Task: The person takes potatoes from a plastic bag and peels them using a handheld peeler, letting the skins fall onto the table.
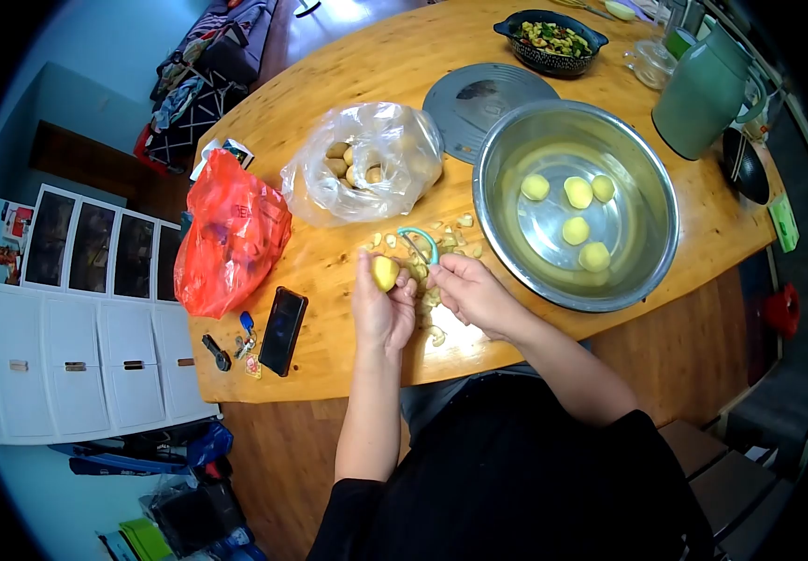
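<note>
My left hand [387, 304] is closed around a yellow, mostly peeled potato [385, 272]. In my right hand [469, 292] is a teal-handled peeler [431, 245], its head close to the potato; whether the blade touches it I cannot tell. Strips of peel [436, 334] lie scattered on the wood beneath and beyond my hands. To the right stands a wide metal basin [647, 276] with several peeled potatoes [575, 230] in it. Beyond my left hand a clear plastic bag [306, 192] holds several unpeeled brown potatoes [337, 166].
On the wooden table [348, 84], a red plastic bag [233, 234], a phone [283, 331] and keys [247, 343] lie left. A grey round mat [467, 117] sits behind the basin. Farther back are a dish of food [551, 47] and a green pitcher [703, 98].
</note>
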A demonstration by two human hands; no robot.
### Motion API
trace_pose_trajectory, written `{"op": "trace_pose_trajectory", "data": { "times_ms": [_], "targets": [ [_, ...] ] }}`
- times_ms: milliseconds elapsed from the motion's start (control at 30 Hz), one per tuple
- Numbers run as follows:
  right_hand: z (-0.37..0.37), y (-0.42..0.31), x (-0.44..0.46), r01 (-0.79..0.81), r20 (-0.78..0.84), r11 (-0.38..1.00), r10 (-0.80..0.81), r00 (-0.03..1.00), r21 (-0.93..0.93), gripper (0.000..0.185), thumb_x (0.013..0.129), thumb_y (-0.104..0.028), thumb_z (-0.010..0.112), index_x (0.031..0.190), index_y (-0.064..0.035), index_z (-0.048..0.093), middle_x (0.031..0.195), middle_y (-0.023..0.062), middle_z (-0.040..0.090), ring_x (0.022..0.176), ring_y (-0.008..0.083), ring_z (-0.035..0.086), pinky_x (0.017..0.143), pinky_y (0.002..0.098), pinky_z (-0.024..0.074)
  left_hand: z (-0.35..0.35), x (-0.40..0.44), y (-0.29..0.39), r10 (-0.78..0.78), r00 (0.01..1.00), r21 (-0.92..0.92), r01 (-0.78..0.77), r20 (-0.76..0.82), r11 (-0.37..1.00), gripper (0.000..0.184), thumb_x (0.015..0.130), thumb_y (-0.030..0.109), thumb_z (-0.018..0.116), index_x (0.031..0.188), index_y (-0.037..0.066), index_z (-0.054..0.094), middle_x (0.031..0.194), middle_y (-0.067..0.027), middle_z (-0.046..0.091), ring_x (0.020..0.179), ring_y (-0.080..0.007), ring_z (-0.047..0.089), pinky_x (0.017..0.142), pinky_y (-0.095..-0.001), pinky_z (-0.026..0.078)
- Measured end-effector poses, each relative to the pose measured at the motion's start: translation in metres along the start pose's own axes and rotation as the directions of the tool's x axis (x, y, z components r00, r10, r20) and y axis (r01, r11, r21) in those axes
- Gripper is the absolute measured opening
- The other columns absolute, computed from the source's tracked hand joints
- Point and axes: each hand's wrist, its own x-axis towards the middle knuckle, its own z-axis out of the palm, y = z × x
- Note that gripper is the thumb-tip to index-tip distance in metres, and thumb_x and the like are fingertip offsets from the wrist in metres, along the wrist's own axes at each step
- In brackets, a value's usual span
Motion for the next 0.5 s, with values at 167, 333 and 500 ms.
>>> {"op": "trace_pose_trajectory", "data": {
  "times_ms": [167,333,500],
  "targets": [
    [0.015,-0.007,-0.012,0.279,-0.089,0.779,-0.392,0.916,-0.562,0.025,0.103,-0.030,0.055,0.093,-0.0066,0.055,0.072,0.0199,0.067,0.066,0.0437,0.066,0.060,0.0558,0.0495,-0.002,-0.001,-0.005,0.014,0.998,0.082,-0.009,-0.060,0.997,0.035,0.111,0.043,0.043,0.101,0.010,0.053,0.076,-0.0045,0.054,0.060,-0.0145,0.050,0.050,-0.0267,0.041],
    [0.023,-0.007,-0.019,0.365,0.013,0.601,-0.509,0.861,-0.711,0.024,0.103,-0.028,0.055,0.092,-0.0075,0.053,0.070,0.0173,0.067,0.061,0.0419,0.066,0.056,0.0546,0.0505,-0.011,0.002,-0.009,0.095,0.995,0.233,-0.085,-0.033,0.969,0.034,0.111,0.039,0.041,0.097,0.010,0.051,0.078,-0.0039,0.055,0.064,-0.0131,0.053,0.053,-0.0283,0.044],
    [0.029,-0.008,-0.021,0.397,0.061,0.541,-0.535,0.843,-0.742,0.021,0.103,-0.025,0.055,0.091,-0.0074,0.053,0.069,0.0170,0.067,0.059,0.0392,0.066,0.053,0.0521,0.0513,-0.003,0.001,-0.020,0.299,0.950,0.330,-0.256,-0.087,0.909,0.030,0.111,0.036,0.043,0.097,0.010,0.049,0.085,-0.0028,0.055,0.075,-0.0131,0.057,0.064,-0.0276,0.049]
  ]
}}
